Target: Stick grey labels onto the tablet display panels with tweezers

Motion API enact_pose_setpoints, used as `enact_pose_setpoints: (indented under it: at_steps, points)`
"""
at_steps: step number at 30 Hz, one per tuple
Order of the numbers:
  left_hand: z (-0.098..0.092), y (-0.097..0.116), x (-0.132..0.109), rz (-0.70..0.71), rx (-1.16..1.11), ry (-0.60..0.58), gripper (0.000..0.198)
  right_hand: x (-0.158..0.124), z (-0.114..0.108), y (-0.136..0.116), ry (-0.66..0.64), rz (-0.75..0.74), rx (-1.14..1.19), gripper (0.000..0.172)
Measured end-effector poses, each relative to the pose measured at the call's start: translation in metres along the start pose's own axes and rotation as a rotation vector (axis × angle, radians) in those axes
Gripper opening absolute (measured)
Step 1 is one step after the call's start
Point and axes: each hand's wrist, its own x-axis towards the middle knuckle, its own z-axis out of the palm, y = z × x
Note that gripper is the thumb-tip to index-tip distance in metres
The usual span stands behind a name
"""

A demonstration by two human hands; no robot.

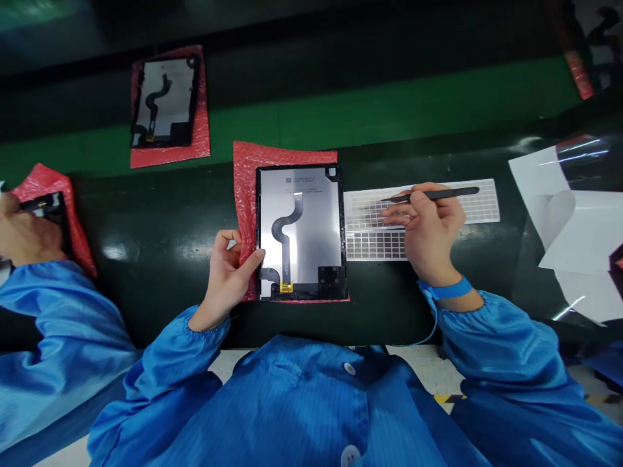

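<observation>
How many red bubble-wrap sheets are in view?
3: centre sheet gripped by the left hand, another sheet upper left on the green belt, third sheet far left beneath a co-worker's hand, partly hidden.

2nd panel (165, 100) on green belt (389, 110), white sheets (574, 220) at rt

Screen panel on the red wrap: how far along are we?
Done: the screen panel lies back up on the red wrap, its ribbon cable flat. In hand: the left hand grips the panel's left edge; the right hand holds a black tool, tip on the sticker sheet. Left: no sticker looks lifted yet, and dark squares fill the sheet's lower rows.
</observation>
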Motion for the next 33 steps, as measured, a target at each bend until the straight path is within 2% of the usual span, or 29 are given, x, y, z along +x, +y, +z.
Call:
enact_pose_setpoints:
  at_steps: [5,9,11,13,14,15,17,19,21,23,25,33]
  points:
    - [0.002,-0.017,-0.008,0.013,0.125,-0.013,0.046,-0.003,-0.016,0.004,-0.107,0.036,-0.11,0.027]
    - [-0.007,-0.008,-0.012,0.017,0.348,0.001,0.041,-0.004,-0.013,0.001,-0.146,0.027,-0.161,0.03]
    - [-0.01,0.003,-0.012,0.166,0.615,0.068,0.04,-0.008,-0.012,-0.003,-0.17,0.006,-0.184,0.028]
    - [-0.005,0.015,-0.011,0.427,0.839,0.073,0.037,-0.016,-0.011,-0.005,-0.215,-0.005,-0.22,0.024]
    - [0.0,0.02,-0.011,0.561,0.893,0.016,0.036,-0.02,-0.011,-0.006,-0.245,-0.002,-0.243,0.023]
    - [0.008,0.024,-0.012,0.673,0.903,-0.091,0.034,-0.024,-0.011,-0.006,-0.272,0.003,-0.266,0.021]
    - [0.029,0.028,-0.014,0.849,0.935,-0.357,0.033,-0.031,-0.011,-0.004,-0.309,0.018,-0.31,0.019]
    - [0.053,0.027,-0.016,0.948,1.042,-0.589,0.039,-0.034,-0.01,-0.002,-0.317,0.032,-0.348,0.017]
    - [0.074,0.023,-0.017,0.969,1.179,-0.721,0.053,-0.035,-0.009,-0.002,-0.31,0.041,-0.375,0.017]
    - [0.087,0.018,-0.017,0.949,1.281,-0.785,0.063,-0.035,-0.009,-0.003,-0.304,0.04,-0.395,0.017]
    - [0.092,0.015,-0.015,0.935,1.324,-0.816,0.066,-0.034,-0.008,-0.005,-0.304,0.039,-0.407,0.018]
    - [0.086,0.01,-0.014,0.936,1.299,-0.827,0.064,-0.033,-0.009,-0.01,-0.331,0.074,-0.421,0.013]
